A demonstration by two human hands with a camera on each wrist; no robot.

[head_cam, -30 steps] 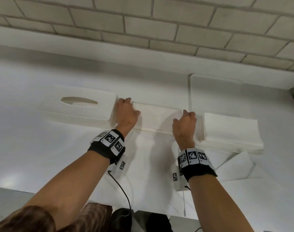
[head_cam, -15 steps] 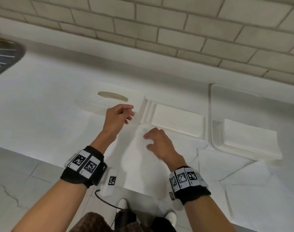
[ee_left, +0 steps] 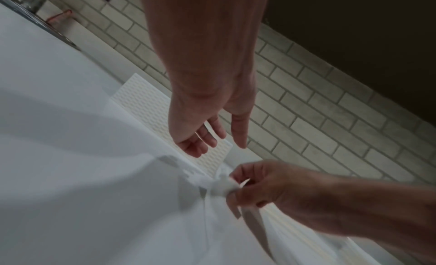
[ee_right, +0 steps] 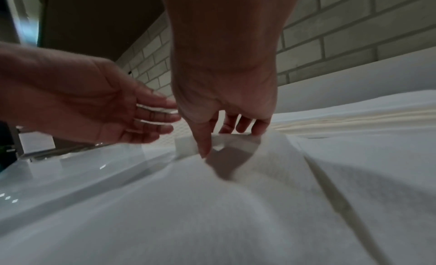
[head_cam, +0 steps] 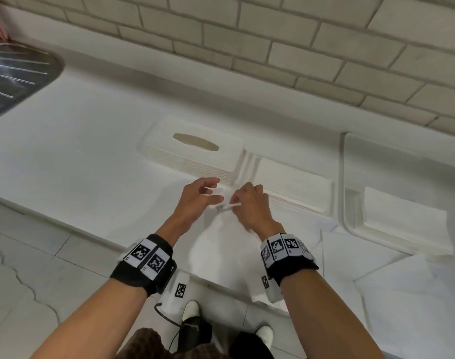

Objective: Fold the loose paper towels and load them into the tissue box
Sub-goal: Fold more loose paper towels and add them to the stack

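Observation:
A loose white paper towel [head_cam: 226,252] lies on the counter in front of me and hangs over its near edge. My right hand [head_cam: 234,203] pinches the towel's far edge and lifts it into a bunch [ee_right: 235,144]. My left hand [head_cam: 216,194] hovers just left of it, fingers relaxed and holding nothing [ee_left: 226,144]. Behind the hands, the textured white tissue box lid [head_cam: 195,151] with its oval slot sits on the counter. Right of it, the open box base [head_cam: 247,164] holds a flat stack of folded towels [head_cam: 293,182].
A white tray [head_cam: 350,177] at the right holds another stack of folded towels [head_cam: 402,221]. More loose sheets [head_cam: 389,275] lie at the near right. A metal sink drainer [head_cam: 14,73] is at far left. A brick wall backs the counter.
Both hands drew back from the box base toward me. The right hand, flat on the loose towel before, now pinches and lifts its far edge. The left hand moved in beside it.

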